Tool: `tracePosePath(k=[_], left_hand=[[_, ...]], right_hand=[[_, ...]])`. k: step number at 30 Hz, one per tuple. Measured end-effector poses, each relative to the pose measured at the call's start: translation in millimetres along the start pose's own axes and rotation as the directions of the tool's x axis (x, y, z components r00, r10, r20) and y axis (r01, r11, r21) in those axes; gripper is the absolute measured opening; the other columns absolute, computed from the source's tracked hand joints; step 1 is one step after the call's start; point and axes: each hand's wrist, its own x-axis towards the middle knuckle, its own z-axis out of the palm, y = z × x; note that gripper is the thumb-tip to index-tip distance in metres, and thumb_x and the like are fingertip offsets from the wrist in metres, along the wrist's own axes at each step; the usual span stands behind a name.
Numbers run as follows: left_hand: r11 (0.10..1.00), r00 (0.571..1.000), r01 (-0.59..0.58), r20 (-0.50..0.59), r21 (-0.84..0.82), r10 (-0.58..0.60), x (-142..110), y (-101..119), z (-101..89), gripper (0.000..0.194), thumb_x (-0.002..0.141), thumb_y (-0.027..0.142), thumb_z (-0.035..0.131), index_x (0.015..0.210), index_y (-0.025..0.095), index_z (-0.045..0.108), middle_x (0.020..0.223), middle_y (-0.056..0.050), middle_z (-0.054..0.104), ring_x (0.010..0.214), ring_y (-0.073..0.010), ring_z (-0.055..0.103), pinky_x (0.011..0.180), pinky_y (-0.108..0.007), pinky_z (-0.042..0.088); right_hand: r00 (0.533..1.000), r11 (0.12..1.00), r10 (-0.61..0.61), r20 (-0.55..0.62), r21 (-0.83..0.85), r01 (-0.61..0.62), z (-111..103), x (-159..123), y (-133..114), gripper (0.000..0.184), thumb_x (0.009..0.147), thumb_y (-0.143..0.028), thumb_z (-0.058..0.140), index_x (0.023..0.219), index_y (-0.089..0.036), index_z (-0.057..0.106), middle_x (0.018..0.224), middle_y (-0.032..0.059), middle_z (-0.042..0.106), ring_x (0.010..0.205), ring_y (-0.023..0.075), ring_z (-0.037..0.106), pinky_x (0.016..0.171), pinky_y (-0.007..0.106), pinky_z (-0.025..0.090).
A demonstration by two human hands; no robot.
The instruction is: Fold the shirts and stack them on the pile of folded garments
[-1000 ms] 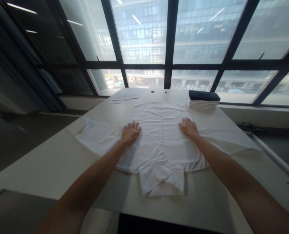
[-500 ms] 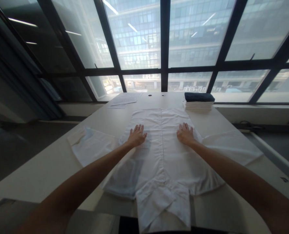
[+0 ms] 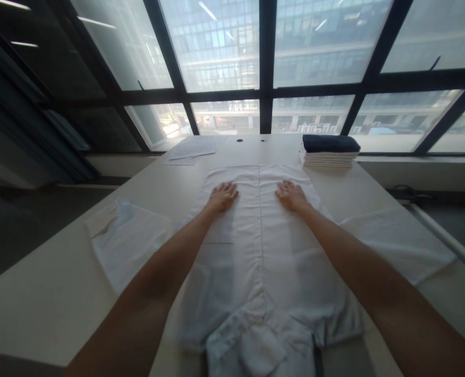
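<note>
A white button-front shirt (image 3: 248, 251) lies face up and spread across the table, its collar end toward me and its hem at the far side. My left hand (image 3: 223, 197) rests palm down on the left front panel near the hem, fingers spread. On the right panel, at about the same height, my right hand (image 3: 291, 195) also lies flat with fingers stretched out. A button placket runs between the two hands. The sleeves reach out to both sides, partly covered by my forearms. At the near edge the collar is blurred.
The white table (image 3: 138, 191) stands before large dark-framed windows. At its far right sits a stack of folded white cloths (image 3: 328, 159) with a folded navy cloth (image 3: 330, 143) on top. Sheets of paper (image 3: 191, 149) lie at the far left. A curtain (image 3: 32, 104) hangs at the left.
Both hands have slid away from me over the shirt toward its hem and have come slightly closer together. The shirt front looks smoother, and the camera view has moved forward.
</note>
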Motion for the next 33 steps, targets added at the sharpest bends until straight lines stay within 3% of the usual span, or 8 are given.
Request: tracePosePath(k=[4,7,11,15,18,23,28,33], left_hand=[[0.982,0.982,0.189,0.008,0.024,-0.189,2.6,-61.7,-9.3,0.065,0.107,0.049,0.017,0.165,0.021,0.024,0.173,-0.010,0.016,0.159,-0.0304,0.016,0.125,-0.058,0.019],[0.971,0.972,0.233,0.012,0.047,-0.234,9.3,-72.2,-16.5,0.065,0.107,0.046,0.017,0.165,0.018,0.025,0.173,-0.012,0.018,0.159,-0.0330,0.015,0.124,-0.066,0.013],[0.994,0.994,0.097,-0.059,0.041,-0.095,35.4,-29.1,-15.0,0.065,0.106,0.040,0.020,0.165,0.013,0.022,0.172,-0.015,0.017,0.160,-0.0324,0.010,0.124,-0.063,0.014],[0.968,0.967,-0.249,-0.065,-0.038,0.246,65.9,36.6,2.0,0.062,0.107,0.035,0.021,0.165,0.012,0.021,0.172,-0.014,0.020,0.160,-0.0252,0.015,0.125,-0.048,0.022],[0.938,0.939,-0.343,-0.026,-0.053,0.342,82.2,56.5,10.5,0.060,0.108,0.033,0.018,0.165,0.012,0.021,0.172,-0.013,0.021,0.159,-0.0231,0.017,0.126,-0.046,0.020],[0.973,0.972,-0.228,0.044,-0.020,0.229,102.5,10.9,2.2,0.061,0.109,0.050,0.018,0.166,0.029,0.020,0.174,-0.001,0.013,0.160,-0.0265,0.010,0.127,-0.054,0.012],[0.997,0.995,0.077,0.056,0.008,-0.077,113.6,-59.1,-12.5,0.066,0.108,0.050,0.016,0.167,0.021,0.019,0.174,-0.007,0.012,0.160,-0.0311,0.012,0.126,-0.057,0.014],[0.999,0.998,0.035,-0.050,0.015,-0.035,123.7,-30.6,-14.8,0.063,0.108,0.039,0.019,0.165,0.012,0.024,0.172,-0.014,0.020,0.160,-0.0319,0.012,0.126,-0.059,0.014]], right_hand=[[0.991,0.991,0.130,-0.044,0.014,-0.130,-8.3,8.2,56.1,0.063,0.109,-0.042,0.029,0.163,-0.012,0.031,0.171,0.0168,0.022,0.158,0.0285,0.018,0.125,0.053,0.014],[0.979,0.984,0.181,-0.095,0.016,-0.180,-12.8,14.3,63.4,0.062,0.108,-0.035,0.029,0.160,-0.001,0.034,0.168,0.0240,0.025,0.157,0.0341,0.020,0.124,0.058,0.013],[0.976,0.993,0.121,-0.183,0.004,-0.122,-7.0,32.3,15.3,0.062,0.106,-0.029,0.025,0.161,0.001,0.029,0.170,0.0218,0.021,0.158,0.0308,0.014,0.126,0.055,0.009],[0.964,0.971,-0.234,-0.130,0.026,0.239,10.5,55.4,-48.7,0.060,0.104,-0.024,0.025,0.161,-0.005,0.031,0.170,0.0162,0.025,0.158,0.0254,0.019,0.125,0.047,0.018],[0.945,0.945,-0.323,-0.048,0.029,0.325,17.3,73.0,-63.5,0.061,0.105,-0.026,0.025,0.163,-0.007,0.028,0.170,0.0158,0.026,0.158,0.0264,0.020,0.126,0.049,0.016],[0.980,0.980,-0.198,0.013,0.011,0.198,6.6,102.5,-10.5,0.064,0.108,-0.045,0.028,0.163,-0.012,0.029,0.172,0.0142,0.021,0.157,0.0298,0.019,0.124,0.057,0.014],[0.998,0.999,0.041,-0.044,0.024,-0.040,-9.2,116.8,64.2,0.062,0.108,-0.040,0.032,0.161,-0.006,0.033,0.169,0.0213,0.026,0.155,0.0315,0.022,0.123,0.058,0.015],[0.984,0.997,0.078,-0.158,0.037,-0.073,-7.2,124.6,38.7,0.058,0.105,-0.026,0.029,0.154,0.003,0.038,0.166,0.0291,0.027,0.154,0.0333,0.022,0.121,0.060,0.016]])
